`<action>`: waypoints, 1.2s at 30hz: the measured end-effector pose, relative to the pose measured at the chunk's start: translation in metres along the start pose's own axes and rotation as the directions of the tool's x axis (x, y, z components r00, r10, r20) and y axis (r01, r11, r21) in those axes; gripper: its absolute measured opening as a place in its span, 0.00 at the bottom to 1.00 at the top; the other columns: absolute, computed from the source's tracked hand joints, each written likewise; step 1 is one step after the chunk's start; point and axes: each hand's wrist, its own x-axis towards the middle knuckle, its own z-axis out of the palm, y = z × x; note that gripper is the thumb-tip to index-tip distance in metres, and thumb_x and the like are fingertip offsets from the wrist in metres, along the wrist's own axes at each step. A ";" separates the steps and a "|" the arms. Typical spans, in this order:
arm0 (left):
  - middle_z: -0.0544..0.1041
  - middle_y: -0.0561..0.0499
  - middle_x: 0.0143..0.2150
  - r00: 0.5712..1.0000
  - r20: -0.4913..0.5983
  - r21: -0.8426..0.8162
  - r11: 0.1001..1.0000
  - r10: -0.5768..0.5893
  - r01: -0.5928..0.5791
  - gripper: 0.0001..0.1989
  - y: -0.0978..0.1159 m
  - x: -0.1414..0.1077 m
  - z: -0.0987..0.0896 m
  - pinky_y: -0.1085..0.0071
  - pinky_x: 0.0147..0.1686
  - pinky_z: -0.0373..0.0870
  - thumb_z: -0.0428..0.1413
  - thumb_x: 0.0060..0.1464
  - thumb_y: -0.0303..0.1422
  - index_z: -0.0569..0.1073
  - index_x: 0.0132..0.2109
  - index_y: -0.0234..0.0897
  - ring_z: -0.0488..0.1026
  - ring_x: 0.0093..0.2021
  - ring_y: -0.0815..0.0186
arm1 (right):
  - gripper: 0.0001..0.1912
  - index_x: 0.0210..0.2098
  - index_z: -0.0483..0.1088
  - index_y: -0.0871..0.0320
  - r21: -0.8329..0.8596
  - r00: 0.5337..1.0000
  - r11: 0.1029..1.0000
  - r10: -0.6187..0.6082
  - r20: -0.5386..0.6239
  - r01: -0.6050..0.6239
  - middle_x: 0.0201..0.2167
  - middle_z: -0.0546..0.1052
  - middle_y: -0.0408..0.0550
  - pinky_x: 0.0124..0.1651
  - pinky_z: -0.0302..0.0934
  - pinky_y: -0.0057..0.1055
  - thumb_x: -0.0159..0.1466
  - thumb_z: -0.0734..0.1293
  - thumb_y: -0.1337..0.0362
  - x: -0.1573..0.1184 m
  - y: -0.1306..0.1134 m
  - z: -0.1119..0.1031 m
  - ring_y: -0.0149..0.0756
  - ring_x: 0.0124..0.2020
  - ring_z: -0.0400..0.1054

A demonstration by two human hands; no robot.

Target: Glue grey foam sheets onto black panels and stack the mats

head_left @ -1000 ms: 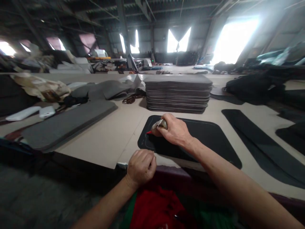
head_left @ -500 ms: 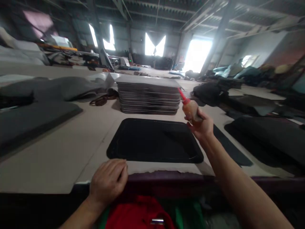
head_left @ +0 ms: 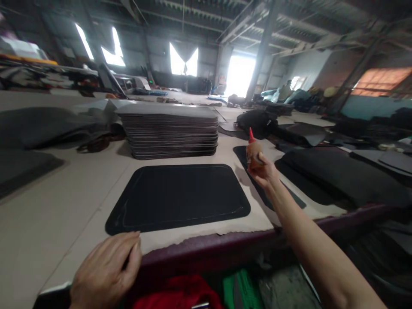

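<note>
A black mat with rounded corners lies flat on the table, with a thin pale line along parts of its border. My right hand is wrapped round a brownish squeeze bottle whose red nozzle points up, held above a narrow dark piece right of the mat. My left hand rests at the table's front edge by the mat's near left corner. Its fingers are bent together, and their undersides are hidden. Behind the mat stands a tall stack of dark sheets.
Dark padded material lies on the right of the table, more on the left. A dark bundle sits behind the bottle. Purple cloth hangs along the table's front edge.
The view has turned to the right, so the mat and stack appear further left. The bottle has gone from leaning over the mat's far right corner to nearly upright, right of the mat.
</note>
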 end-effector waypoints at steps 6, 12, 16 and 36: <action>0.80 0.48 0.38 1.000 -0.001 -0.003 1.000 0.017 -0.017 0.06 -0.001 0.001 0.000 0.62 0.42 0.70 0.57 0.58 0.25 0.74 0.43 0.36 0.77 0.38 0.61 | 0.19 0.39 0.66 0.55 0.128 0.998 0.991 0.038 0.041 -0.043 0.32 0.73 0.44 0.27 0.66 0.28 0.54 0.73 0.53 -0.003 0.008 0.008 0.33 0.29 0.67; 0.80 0.48 0.38 1.000 -0.007 0.016 0.999 0.028 -0.028 0.05 -0.001 0.003 -0.001 0.61 0.42 0.70 0.55 0.60 0.25 0.74 0.43 0.36 0.77 0.38 0.60 | 0.29 0.42 0.66 0.54 0.049 0.990 0.998 -0.041 0.136 0.034 0.32 0.72 0.40 0.31 0.68 0.29 0.47 0.78 0.51 -0.009 0.002 0.011 0.31 0.29 0.67; 0.80 0.48 0.38 1.000 -0.002 0.008 1.000 0.008 -0.008 0.06 -0.002 0.002 -0.001 0.62 0.42 0.70 0.55 0.60 0.26 0.74 0.43 0.37 0.77 0.37 0.60 | 0.26 0.40 0.68 0.57 -0.117 0.986 0.991 -0.048 0.157 0.067 0.32 0.73 0.43 0.26 0.64 0.27 0.47 0.79 0.54 -0.019 -0.011 0.004 0.34 0.29 0.68; 0.78 0.47 0.47 0.971 0.213 -0.224 0.962 -0.108 0.156 0.12 0.008 0.071 0.008 0.58 0.48 0.72 0.53 0.63 0.42 0.74 0.45 0.41 0.74 0.49 0.56 | 0.14 0.45 0.73 0.54 -0.740 0.740 0.007 0.021 0.673 0.673 0.38 0.71 0.48 0.38 0.60 0.34 0.69 0.63 0.53 -0.122 -0.111 -0.037 0.38 0.37 0.68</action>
